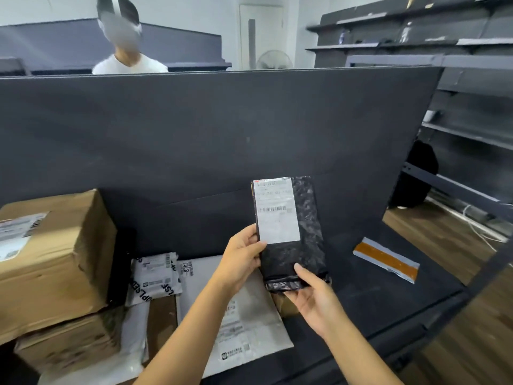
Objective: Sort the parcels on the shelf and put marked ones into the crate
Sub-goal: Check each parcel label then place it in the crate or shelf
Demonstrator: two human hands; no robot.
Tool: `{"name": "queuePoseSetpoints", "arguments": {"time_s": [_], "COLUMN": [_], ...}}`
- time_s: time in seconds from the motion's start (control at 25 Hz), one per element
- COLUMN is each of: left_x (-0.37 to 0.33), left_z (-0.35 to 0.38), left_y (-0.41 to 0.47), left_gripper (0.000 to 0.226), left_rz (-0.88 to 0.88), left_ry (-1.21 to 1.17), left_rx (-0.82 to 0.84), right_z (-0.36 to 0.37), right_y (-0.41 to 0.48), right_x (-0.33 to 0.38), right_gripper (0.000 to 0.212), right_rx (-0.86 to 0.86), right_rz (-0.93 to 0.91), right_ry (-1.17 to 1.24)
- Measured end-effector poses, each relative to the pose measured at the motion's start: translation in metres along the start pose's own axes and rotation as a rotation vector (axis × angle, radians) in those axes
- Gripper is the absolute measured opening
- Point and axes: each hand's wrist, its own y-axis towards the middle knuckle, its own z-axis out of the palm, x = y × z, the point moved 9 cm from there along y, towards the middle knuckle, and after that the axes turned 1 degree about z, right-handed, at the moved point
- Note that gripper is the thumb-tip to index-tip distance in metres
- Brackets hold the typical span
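Nearest, two bare forearms reaching up from the bottom edge. Right hand (313, 298) cupped under the bottom of the black parcel (294, 254), thumb laid over the front just above the folded, taped seam, fingers out of sight behind. Left hand (241, 257) pinching the parcel's left edge, thumb by the lower corner of the white label (277, 212), fingers curled round the back. Parcel held upright in the air, above the shelf (361, 295) and clear of everything lying on it. Probably light, judging by so loose a two-point hold. Thin crinkly black film, glossy and likely slippery, soft enough to sag if lifted by one corner. Best taken across the flat faces or propped from below at the folded end, as here. Matte label paper likely to give surer purchase than the film. Nothing readable on the label beyond barcodes and blurred print, so marked or unmarked cannot be told. Beneath the hands, a large pale grey mailer (249, 315) lying flat, smooth plastic. Beside it to the left, a smaller white printed bag (155, 276), wrinkled. Further left, two brown cardboard boxes (52, 254) stacked, stiff and dented, the upper one labelled on top. Off to the right, well apart, a small flat grey packet (387, 259) with a brown tape stripe. Behind all this, a matte dark panel (222, 129), then a person in a white top (130, 63), and dark shelving (444, 37) at far right. No crate in view.
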Motion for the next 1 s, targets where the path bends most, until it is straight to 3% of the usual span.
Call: {"name": "queuePoseSetpoints", "arguments": {"time_s": [0.12,0.36,0.8,1.0], "left_x": [-0.007,-0.006,-0.013,0.018], "left_z": [-0.025,-0.042,-0.027,-0.078], "left_y": [-0.006,-0.009,-0.022,-0.03], "left_gripper": [0.042,0.039,0.048,0.039], "left_rz": [-0.045,-0.059,0.102,-0.028], "left_ry": [0.018,-0.049,0.074,0.064], "left_rx": [0.004,-0.059,-0.111,-0.426], "right_z": [-0.004,0.015,0.004,0.01], "right_y": [0.001,-0.003,0.03,0.038], "right_x": [0.032,0.047,0.046,0.031], "right_gripper": [0.039,0.029,0.024,0.024], "right_rx": [-0.035,-0.002,-0.079,-0.019], "right_rz": [-0.204,-0.359,-0.216,-0.234], "right_ry": [-0.201,-0.539,-0.418,-0.609]}}
